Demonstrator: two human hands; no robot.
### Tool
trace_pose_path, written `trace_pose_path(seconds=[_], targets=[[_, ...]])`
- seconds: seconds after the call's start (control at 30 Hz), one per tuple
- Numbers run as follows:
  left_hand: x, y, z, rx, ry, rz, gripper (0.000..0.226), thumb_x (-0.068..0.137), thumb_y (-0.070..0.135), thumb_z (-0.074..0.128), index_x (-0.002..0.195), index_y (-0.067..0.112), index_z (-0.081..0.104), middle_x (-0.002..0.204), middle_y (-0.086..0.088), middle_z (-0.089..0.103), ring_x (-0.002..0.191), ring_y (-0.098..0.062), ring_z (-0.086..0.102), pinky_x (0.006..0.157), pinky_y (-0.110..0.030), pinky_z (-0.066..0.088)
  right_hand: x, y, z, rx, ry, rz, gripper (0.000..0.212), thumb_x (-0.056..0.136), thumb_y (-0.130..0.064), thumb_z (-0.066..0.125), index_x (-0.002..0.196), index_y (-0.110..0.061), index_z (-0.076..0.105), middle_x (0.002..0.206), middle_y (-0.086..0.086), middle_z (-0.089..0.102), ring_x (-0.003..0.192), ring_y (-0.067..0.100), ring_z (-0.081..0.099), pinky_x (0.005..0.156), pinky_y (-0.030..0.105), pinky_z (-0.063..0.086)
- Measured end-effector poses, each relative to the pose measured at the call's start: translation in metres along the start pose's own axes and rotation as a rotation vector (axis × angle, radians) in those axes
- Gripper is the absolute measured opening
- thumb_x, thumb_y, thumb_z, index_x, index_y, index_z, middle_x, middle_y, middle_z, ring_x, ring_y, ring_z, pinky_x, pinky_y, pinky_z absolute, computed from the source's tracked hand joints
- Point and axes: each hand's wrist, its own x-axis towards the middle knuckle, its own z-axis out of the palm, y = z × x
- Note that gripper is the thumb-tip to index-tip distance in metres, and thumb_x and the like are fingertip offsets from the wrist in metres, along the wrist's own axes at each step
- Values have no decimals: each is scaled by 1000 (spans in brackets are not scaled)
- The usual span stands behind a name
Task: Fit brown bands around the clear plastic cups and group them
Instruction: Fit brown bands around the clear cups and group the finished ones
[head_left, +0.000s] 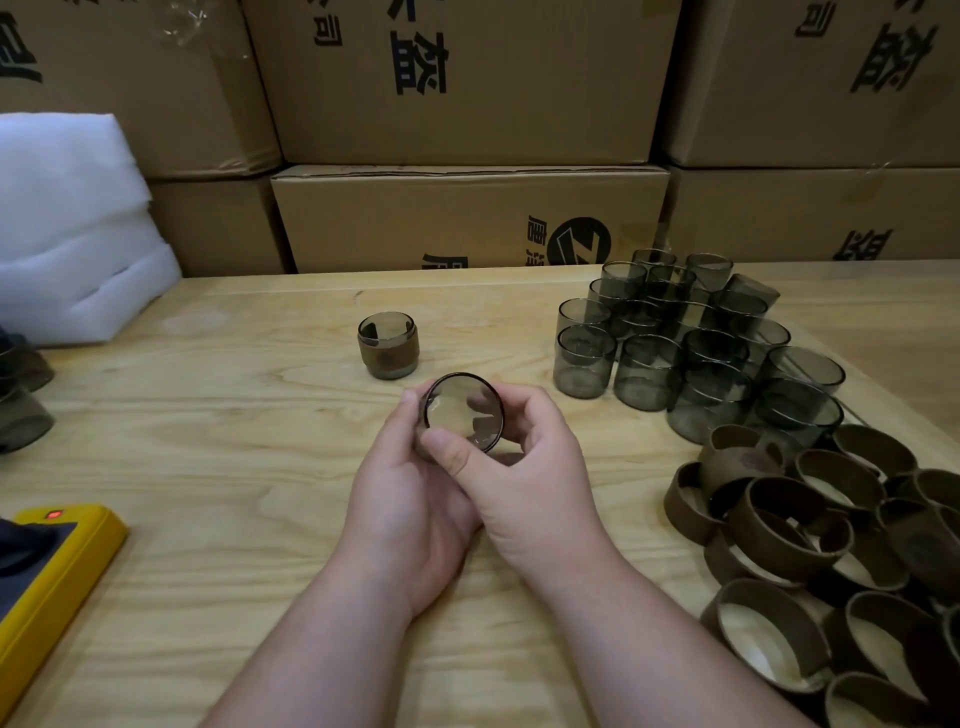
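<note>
— Where is the smoky clear plastic cup (464, 413)?

— Clasped between both hands above the pale wooden table (234, 415), mouth tilted toward the camera; left hand (410, 499) and right hand (524, 467) curl round its sides.

— And the next brown band?

— The heap of brown paper bands (810, 540) lies right of the right hand, the nearer one; one banded cup (388, 345) stands just beyond the hands.

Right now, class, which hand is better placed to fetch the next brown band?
Right hand. The pile of brown bands lies on the person's right side. Both hands grip the cup, so the left hand can hold it meanwhile.
</note>
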Motion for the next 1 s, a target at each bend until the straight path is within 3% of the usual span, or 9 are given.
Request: trace_pose_path(seconds=[0.1,0.2,0.3,0.4,0.5,0.6,0.73,0.83,1.0], targets=[[3,0,-5,-62,-4,-6,51,105,46,41,114,7,73,104,-14,77,87,-28,76,66,-37,62,0,-1,-1,-1,-47,-3,46,68,-25,86,110,-32,68,104,-18,75,95,0,71,75,15,52],[4,3,-8,-73,6,-9,43,105,48,40,121,18,67,100,-11,74,83,-25,73,67,-39,62,-1,-2,-1,-9,-107,-4,39,81,-20,78,114,-38,69,110,-12,75,100,4,71,81,20,55],[5,3,-9,-68,-7,-6,43,105,49,39,119,20,68,97,-10,77,78,-24,76,65,-38,63,0,-2,-1,37,-106,33,31,98,-9,66,124,-26,69,121,0,74,110,13,70,93,32,55],[3,0,-5,34,-43,7,43,99,50,46,121,20,68,101,-10,77,79,-24,70,68,-37,63,0,-4,0,103,-12,48,21,91,-32,71,111,-24,69,106,3,76,88,15,70,77,35,56],[1,-7,-2,239,-76,75,53,88,49,58,134,22,58,110,-10,77,91,-25,73,71,-37,63,-4,-8,0,42,98,-57,53,68,-57,76,107,-25,59,97,-7,72,86,5,70,74,25,55],[-3,-14,-1,428,-122,119,67,83,38,78,140,43,43,100,-1,78,83,-15,74,66,-29,58,-6,-10,-2,-3,177,-126,56,64,-61,77,105,-28,59,99,-7,70,93,11,70,80,28,56],[-6,-15,-4,498,-168,105,67,82,39,72,144,35,47,120,-12,74,106,-22,69,91,-40,51,-6,-13,-4,11,259,-161,41,73,-62,66,86,-24,63,81,-3,70,78,17,67,76,45,56],[-7,-16,-5,536,-212,89,60,83,40,68,140,28,55,119,-10,73,103,-22,66,91,-41,50,-8,-13,-6,92,231,-150,41,81,-60,56,81,-20,63,72,-4,67,72,16,64,65,38,53],[-6,-16,-6,515,-201,98,53,83,38,62,135,28,58,106,-1,77,94,-15,72,83,-35,52,-9,-14,-6,265,143,-88,54,82,-56,53,88,-4,65,76,4,69,72,16,66,60,29,53]])
